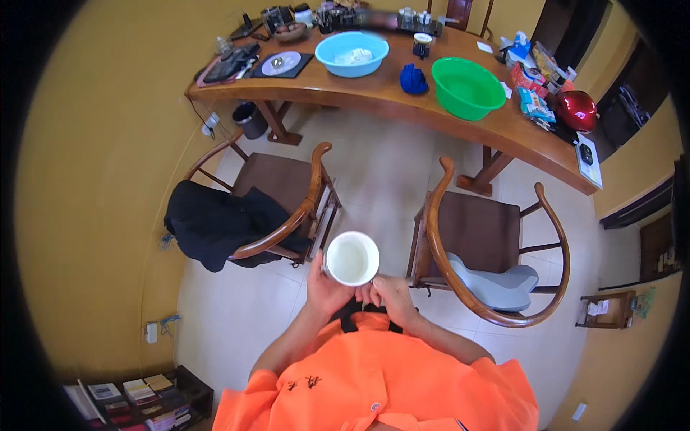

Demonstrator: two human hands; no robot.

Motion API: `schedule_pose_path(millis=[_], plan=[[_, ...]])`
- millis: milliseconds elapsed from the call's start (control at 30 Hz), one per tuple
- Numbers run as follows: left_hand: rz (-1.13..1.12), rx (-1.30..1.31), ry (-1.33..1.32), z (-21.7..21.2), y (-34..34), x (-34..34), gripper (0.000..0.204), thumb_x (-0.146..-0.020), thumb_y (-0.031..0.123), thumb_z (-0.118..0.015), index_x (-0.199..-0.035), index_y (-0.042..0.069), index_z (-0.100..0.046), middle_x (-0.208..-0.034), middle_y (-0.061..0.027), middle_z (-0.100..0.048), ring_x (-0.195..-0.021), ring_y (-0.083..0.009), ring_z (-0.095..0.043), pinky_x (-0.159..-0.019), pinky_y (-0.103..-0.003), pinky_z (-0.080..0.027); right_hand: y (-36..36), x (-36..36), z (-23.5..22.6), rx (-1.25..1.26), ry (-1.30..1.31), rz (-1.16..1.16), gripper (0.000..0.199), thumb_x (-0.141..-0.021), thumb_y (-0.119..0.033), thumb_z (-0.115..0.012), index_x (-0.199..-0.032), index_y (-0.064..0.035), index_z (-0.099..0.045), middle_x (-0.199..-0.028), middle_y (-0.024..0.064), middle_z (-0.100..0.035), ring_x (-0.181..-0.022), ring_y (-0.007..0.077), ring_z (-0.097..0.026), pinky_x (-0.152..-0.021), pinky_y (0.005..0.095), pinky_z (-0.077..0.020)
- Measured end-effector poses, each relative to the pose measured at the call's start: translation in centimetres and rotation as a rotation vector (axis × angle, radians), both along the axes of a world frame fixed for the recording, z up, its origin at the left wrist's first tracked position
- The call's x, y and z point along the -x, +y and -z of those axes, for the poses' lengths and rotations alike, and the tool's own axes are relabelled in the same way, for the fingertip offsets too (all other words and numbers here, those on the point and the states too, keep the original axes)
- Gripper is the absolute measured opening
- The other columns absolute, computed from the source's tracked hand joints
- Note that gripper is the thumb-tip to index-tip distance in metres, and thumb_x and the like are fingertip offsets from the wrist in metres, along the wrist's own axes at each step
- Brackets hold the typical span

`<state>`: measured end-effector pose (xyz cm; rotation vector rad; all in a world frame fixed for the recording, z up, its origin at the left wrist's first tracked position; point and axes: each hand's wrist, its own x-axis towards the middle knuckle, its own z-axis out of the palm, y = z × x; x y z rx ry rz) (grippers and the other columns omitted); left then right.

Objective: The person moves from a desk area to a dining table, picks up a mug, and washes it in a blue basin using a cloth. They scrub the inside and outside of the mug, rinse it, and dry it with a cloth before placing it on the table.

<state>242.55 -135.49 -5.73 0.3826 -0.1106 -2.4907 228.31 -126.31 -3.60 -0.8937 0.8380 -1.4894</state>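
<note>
From where I stand, a person in an orange shirt (pixel 330 381) has a white cup (pixel 351 258) in front of the body, its mouth facing up, over the floor (pixel 381 179) and well apart from the tabletop (pixel 392 93). The left hand (pixel 327 291) wraps the cup's left side and lower part, grasping it. The right hand (pixel 388 293) has its fingers curled at the cup's near right edge; I can't tell whether they grip it. The inside looks pale, and I can't make out what it holds.

Two wooden chairs stand ahead, the left chair (pixel 277 172) with a dark jacket (pixel 208 223) over its back, the right chair (pixel 478 223) with a grey cushion (pixel 499 287) against its back. On the tabletop, a light-blue basin (pixel 351 70) has something white inside; to its right sit a blue cloth (pixel 413 80) and a green basin (pixel 460 108). A lidded jar (pixel 422 47) stands just behind the cloth, and a shiny red round object (pixel 576 111) rests toward the right end.
</note>
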Motion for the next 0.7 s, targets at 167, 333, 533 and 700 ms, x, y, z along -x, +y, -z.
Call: schedule_pose_path(millis=[167,333,533,700], plan=[[0.046,-0.006,0.054,0.9,-11.6,5.0,0.076,-0.086,0.059,-0.045,-0.138,0.004,-0.035,-0.135,-0.0297,-0.039,-0.123,-0.0429,-0.042,-0.105,-0.054,-0.032,-10.2,4.3,-0.3,0.126,0.179,0.088,0.042,-0.097,-0.014,-0.040,-0.058,0.0002,-0.045,-0.073,0.0103,-0.056,-0.071,0.0195,-0.054,-0.068,0.0321,-0.0432],[0.066,-0.026,0.102,0.1,-22.2,9.9,0.080,-0.085,0.060,-0.047,-0.138,0.002,-0.035,-0.134,-0.0250,-0.043,-0.120,-0.0400,-0.046,-0.102,-0.050,-0.037,-20.5,8.3,-0.7,0.098,0.305,0.125,0.041,-0.095,-0.014,-0.043,-0.058,0.0014,-0.048,-0.078,0.0124,-0.059,-0.070,0.0196,-0.055,-0.064,0.0313,-0.0431],[0.077,-0.044,0.079,-1.4,-32.4,13.5,0.065,-0.088,0.059,-0.045,-0.126,0.008,-0.050,-0.119,-0.0124,-0.058,-0.108,-0.0297,-0.055,-0.089,-0.046,-0.045,-30.4,12.0,-1.8,0.049,0.246,0.085,0.045,-0.099,-0.024,-0.040,-0.066,0.0039,-0.054,-0.076,0.0144,-0.061,-0.074,0.0212,-0.058,-0.069,0.0341,-0.0479],[-0.061,-0.172,-0.088,-2.7,-38.8,17.2,0.057,-0.086,0.058,-0.049,-0.121,0.012,-0.055,-0.117,-0.0108,-0.060,-0.107,-0.0312,-0.056,-0.086,-0.046,-0.047,-38.2,16.0,-2.7,-0.026,0.245,-0.007,0.045,-0.099,-0.025,-0.040,-0.069,0.0026,-0.057,-0.077,0.0147,-0.062,-0.078,0.0223,-0.059,-0.071,0.0370,-0.0484]])
